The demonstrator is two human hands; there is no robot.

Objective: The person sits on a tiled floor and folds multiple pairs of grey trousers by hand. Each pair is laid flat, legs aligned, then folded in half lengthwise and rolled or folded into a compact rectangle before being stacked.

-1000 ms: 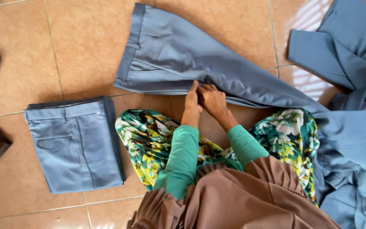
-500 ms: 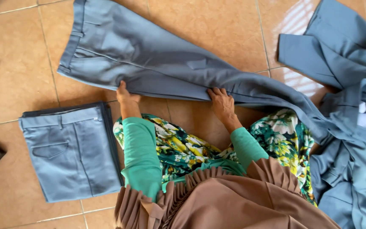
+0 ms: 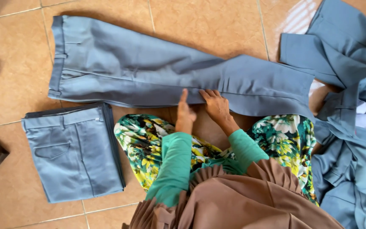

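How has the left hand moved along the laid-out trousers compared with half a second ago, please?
Yes. The left hand has slid right along the trousers' near edge, away from the folded trousers, and now sits beside the right hand.

Matt blue-grey woven cloth trousers [image 3: 157, 72] on glossy, smooth tan ceramic floor tiles [image 3: 200, 25].
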